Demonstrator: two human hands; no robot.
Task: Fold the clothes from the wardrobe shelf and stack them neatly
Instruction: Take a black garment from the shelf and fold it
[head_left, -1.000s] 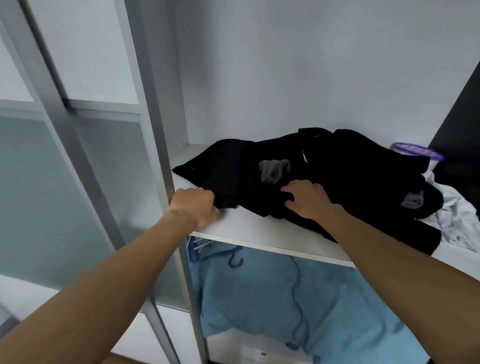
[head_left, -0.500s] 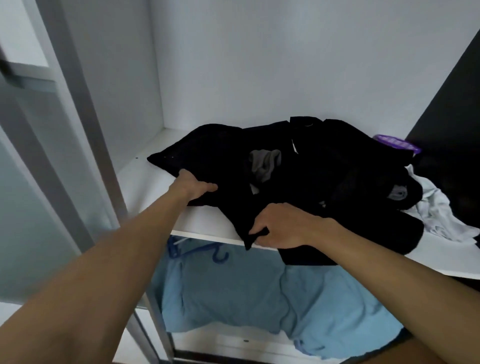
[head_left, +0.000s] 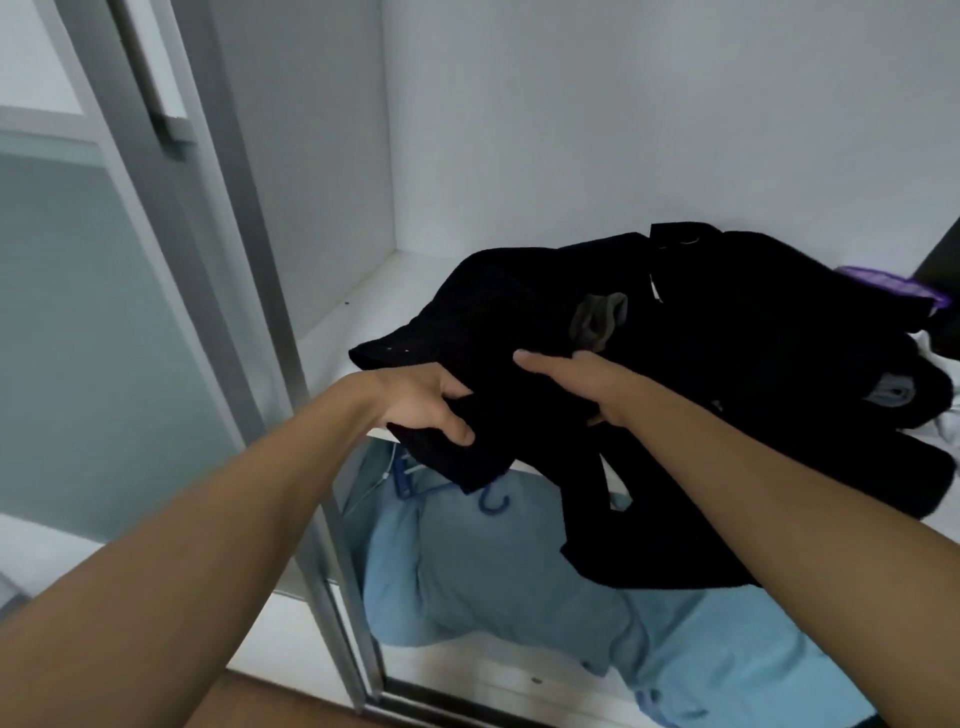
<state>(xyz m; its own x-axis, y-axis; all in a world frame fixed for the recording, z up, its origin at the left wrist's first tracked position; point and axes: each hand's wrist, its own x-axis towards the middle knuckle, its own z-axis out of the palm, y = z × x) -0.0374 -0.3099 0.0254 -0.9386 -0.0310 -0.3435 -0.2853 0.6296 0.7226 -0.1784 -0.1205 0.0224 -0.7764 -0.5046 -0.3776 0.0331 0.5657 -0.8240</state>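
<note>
Two grips, as I read it — left hand (head_left: 427, 408) and right hand (head_left: 579, 385) both clutch the black garment (head_left: 524, 421); it overhangs the shelf (head_left: 358, 306).

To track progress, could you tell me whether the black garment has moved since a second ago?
Yes. The black garment has come forward and now hangs below the shelf edge, gripped by the left hand and right hand.

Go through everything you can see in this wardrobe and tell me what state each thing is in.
Left hand: grips the black garment at its front edge.
Right hand: grips the same garment.
Black garment: unfolded, partly hanging off the shelf.
Black heap: crumpled, unfolded, on the shelf.
White cloth: crumpled beside the heap.
Blue garment: hanging below the shelf.
Sliding door: open.
</note>
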